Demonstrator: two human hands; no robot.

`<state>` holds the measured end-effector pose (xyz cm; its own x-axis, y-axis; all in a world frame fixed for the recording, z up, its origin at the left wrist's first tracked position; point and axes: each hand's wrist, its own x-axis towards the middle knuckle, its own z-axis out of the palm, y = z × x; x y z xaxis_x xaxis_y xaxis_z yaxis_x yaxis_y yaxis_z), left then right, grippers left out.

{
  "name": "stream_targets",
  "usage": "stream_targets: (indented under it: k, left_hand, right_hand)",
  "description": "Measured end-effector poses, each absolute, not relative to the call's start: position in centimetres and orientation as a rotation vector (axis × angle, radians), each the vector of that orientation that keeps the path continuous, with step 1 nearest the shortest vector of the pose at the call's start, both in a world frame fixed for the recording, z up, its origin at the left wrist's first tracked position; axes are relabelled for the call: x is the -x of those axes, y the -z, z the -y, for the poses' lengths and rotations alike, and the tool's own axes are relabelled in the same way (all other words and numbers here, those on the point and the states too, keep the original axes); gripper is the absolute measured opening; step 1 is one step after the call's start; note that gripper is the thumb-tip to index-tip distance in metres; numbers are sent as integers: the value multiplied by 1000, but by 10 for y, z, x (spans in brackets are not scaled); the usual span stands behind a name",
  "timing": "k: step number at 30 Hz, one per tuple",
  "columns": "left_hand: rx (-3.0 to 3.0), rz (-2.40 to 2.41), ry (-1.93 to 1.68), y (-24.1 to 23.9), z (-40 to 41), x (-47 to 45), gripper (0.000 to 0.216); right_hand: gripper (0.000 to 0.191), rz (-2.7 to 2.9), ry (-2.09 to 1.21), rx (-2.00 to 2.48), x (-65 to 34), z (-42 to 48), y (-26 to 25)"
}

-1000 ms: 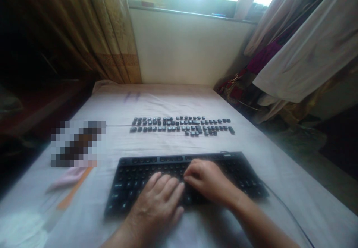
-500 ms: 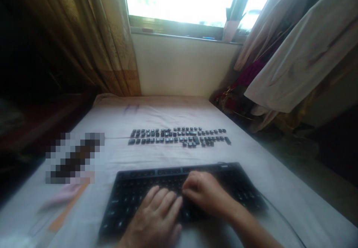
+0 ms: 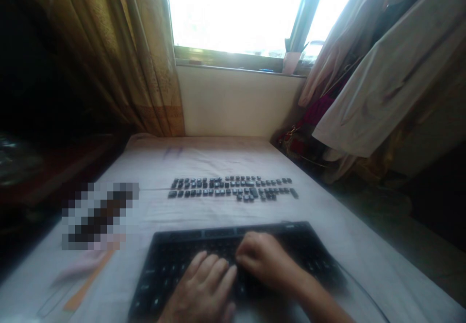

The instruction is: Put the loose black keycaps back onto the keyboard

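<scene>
A black keyboard (image 3: pixel 155 264) lies on the white sheet in front of me. Many keys seem to be off its upper part, though blur hides the detail. My left hand (image 3: pixel 206 284) rests palm down over its middle, fingers extended side by side. Just right of those fingertips, my right hand (image 3: pixel 265 260) is curled, thumb and fingers pinched together low over the board. Whatever the pinch holds, if anything, is hidden. Beyond the keyboard, loose black keycaps (image 3: pixel 254 193) are laid out in several rows.
An orange strip (image 3: pixel 91 279) and a pink cloth (image 3: pixel 82 264) lie at left beside a pixelated dark item (image 3: pixel 100 216). A cable (image 3: pixel 364 289) runs off the keyboard's right side. Curtains (image 3: pixel 145 70) hang at left, clothes (image 3: pixel 360 104) at right, below a bright window (image 3: pixel 236 12).
The view has tilted slightly upward, so the bed and keyboard appear lower. Both hands keep nearly the same place and pose on the keyboard.
</scene>
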<state>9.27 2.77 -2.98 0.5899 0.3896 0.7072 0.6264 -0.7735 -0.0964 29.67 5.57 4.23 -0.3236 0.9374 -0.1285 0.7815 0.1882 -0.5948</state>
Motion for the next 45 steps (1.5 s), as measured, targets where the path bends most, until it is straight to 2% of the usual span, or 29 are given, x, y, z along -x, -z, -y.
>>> stream_targets:
  k: [13, 17, 20, 24, 28, 33, 37, 45]
  left_hand:
    - [2622, 956, 896, 19, -13, -92, 34]
    - [2646, 970, 886, 16, -13, -92, 33]
    - [2652, 947, 834, 12, -14, -90, 33]
    - [2625, 905, 848, 9, -15, -91, 30]
    - [2570, 946, 975, 15, -14, -93, 30]
    - [2524, 926, 890, 16, -20, -79, 30]
    - [2490, 908, 811, 9, -27, -62, 32]
    - [2455, 954, 889, 13, -31, -61, 31]
  right_hand:
    - [16, 2047, -806, 1419, -317, -63, -45]
    - [19, 1893, -583, 1649, -343, -74, -45]
    - [28, 1712, -447, 1854, -376, -84, -42]
    - [29, 1585, -484, 2059, -417, -89, -37]
    - [26, 1642, -596, 2056, -427, -86, -39]
    - [30, 1761, -647, 2023, -410, -89, -46]
    - [24, 1901, -640, 2037, -397, -100, -51]
    - [23, 2088, -339, 2075, -359, -145, -60]
